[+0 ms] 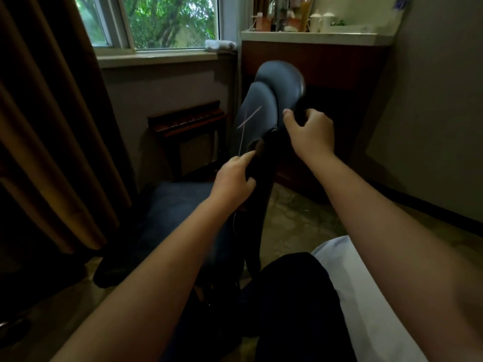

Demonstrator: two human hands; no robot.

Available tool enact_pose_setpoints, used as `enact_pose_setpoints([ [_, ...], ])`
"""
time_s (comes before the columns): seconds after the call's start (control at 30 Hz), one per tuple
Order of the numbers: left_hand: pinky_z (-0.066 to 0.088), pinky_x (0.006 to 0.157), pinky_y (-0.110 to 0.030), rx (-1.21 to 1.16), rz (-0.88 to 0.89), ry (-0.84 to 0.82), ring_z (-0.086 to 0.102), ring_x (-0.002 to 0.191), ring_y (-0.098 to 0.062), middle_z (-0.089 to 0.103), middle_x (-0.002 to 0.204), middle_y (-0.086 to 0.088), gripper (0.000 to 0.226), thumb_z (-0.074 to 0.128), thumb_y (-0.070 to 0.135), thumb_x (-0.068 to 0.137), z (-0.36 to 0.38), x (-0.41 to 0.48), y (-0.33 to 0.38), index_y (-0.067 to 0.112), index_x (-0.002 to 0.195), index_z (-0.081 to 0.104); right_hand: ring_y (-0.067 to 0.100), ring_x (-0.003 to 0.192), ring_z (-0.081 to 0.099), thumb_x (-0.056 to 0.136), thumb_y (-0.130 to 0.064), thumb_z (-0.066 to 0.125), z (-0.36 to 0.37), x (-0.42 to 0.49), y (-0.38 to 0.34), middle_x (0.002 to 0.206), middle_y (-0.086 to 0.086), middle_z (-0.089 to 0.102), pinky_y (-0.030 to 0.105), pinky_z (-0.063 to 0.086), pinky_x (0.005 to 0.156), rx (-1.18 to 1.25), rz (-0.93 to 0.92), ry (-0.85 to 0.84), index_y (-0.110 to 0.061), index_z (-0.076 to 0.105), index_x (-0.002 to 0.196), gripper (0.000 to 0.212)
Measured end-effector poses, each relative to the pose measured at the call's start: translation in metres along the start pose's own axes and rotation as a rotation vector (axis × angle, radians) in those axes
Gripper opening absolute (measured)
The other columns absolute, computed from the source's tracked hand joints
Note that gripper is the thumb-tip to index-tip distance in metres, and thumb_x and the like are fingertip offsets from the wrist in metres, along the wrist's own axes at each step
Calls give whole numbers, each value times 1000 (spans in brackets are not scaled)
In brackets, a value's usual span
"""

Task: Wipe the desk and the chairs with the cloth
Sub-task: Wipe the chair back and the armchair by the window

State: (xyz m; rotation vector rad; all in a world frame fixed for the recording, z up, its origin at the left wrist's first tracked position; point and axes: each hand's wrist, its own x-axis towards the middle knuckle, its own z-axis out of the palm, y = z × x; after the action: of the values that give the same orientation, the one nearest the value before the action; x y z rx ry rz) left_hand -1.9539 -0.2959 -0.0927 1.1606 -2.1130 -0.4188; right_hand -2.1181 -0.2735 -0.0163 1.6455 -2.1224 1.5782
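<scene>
Bare forearms reach forward over the lap. Left hand grips the chair's dark frame; right hand grasps the backrest's rear edge. Chair stands before the counter. White cloth lies on the windowsill.

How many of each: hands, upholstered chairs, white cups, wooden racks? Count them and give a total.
Hands: 2, left hand and right hand
Upholstered chair: 1
White cups: 2
Wooden rack: 1
Total: 6

Two hands, one chair, two cups
</scene>
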Motion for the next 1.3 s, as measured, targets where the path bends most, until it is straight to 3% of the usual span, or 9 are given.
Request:
enact_pose_setpoints([
  [0.17, 53, 84, -41, 161, -136, -59, 62, 95, -26, 61, 103, -7, 42, 67, 24, 87, -39, 3, -6, 13, 121, 45, 9, 66, 60, 95, -48, 53, -2, 0, 2, 84, 4, 66, 22, 46, 51, 0, -12, -18, -7, 64, 99, 42],
  [0.3, 50, 84, -27, 36, -37, 3, 62, 96, -12, 66, 99, 4, 21, 71, 29, 86, -53, 2, 3, 18, 103, 63, 6, 59, 52, 96, -47, 52, 3, -1, -2, 82, 5, 65, 21, 40, 48, -27, 1, 8, -6, 64, 97, 43],
  [0.47, 50, 91, -26, -107, 56, -187, 57, 112, -14, 59, 120, -1, 60, 73, 11, 79, -35, 6, 32, 17, 133, 49, 6, 59, 49, 96, -46, 52, 0, -4, -3, 80, 5, 63, 21, 37, 48, -53, 1, 10, -5, 64, 95, 43],
  [0.57, 50, 93, -29, -56, 49, -14, 57, 113, -19, 60, 120, -5, 50, 64, 0, 81, -23, 7, 35, 14, 128, 56, 14, 64, 58, 95, -47, 53, -2, -6, -3, 81, 6, 65, 25, 43, 52, -30, -3, -3, -6, 64, 93, 42],
  [0.73, 49, 84, -33, 365, 89, -41, 49, 107, -19, 52, 111, -2, 28, 71, 32, 82, -23, 6, 19, 14, 104, 68, 11, 60, 57, 96, -47, 53, 0, -8, -4, 76, 5, 63, 22, 38, 44, -46, -29, 5, -6, 63, 90, 43],
  [0.83, 55, 74, -36, 279, -42, -133, 62, 89, -21, 61, 91, -1, 28, 68, 36, 82, -21, 3, 13, 12, 95, 63, 8, 59, 55, 96, -47, 53, 3, -9, -5, 76, 5, 63, 21, 36, 44, -53, -37, 26, -6, 63, 90, 43],
  [1.07, 51, 71, -25, 26, 32, 322, 63, 82, -16, 67, 92, -3, 26, 72, 28, 85, -5, 5, 21, 13, 103, 60, 13, 62, 61, 95, -48, 53, 4, -8, -2, 76, 6, 65, 29, 47, 51, -27, -50, 51, -6, 64, 90, 44],
  [1.17, 44, 75, -6, -193, 116, 403, 59, 84, -1, 65, 97, -1, 21, 74, 15, 84, 2, 5, 27, 14, 104, 66, 13, 62, 61, 95, -49, 53, 6, -7, 0, 75, 5, 66, 28, 46, 49, -20, -50, 57, -6, 65, 90, 45],
  [1.3, 45, 84, -6, -256, 179, 473, 57, 91, -1, 62, 105, 1, 26, 72, 6, 84, 11, 9, 25, 10, 109, 65, 11, 59, 59, 95, -50, 53, 9, -7, 2, 72, 3, 64, 25, 44, 48, -27, -60, 81, -7, 64, 88, 45],
])
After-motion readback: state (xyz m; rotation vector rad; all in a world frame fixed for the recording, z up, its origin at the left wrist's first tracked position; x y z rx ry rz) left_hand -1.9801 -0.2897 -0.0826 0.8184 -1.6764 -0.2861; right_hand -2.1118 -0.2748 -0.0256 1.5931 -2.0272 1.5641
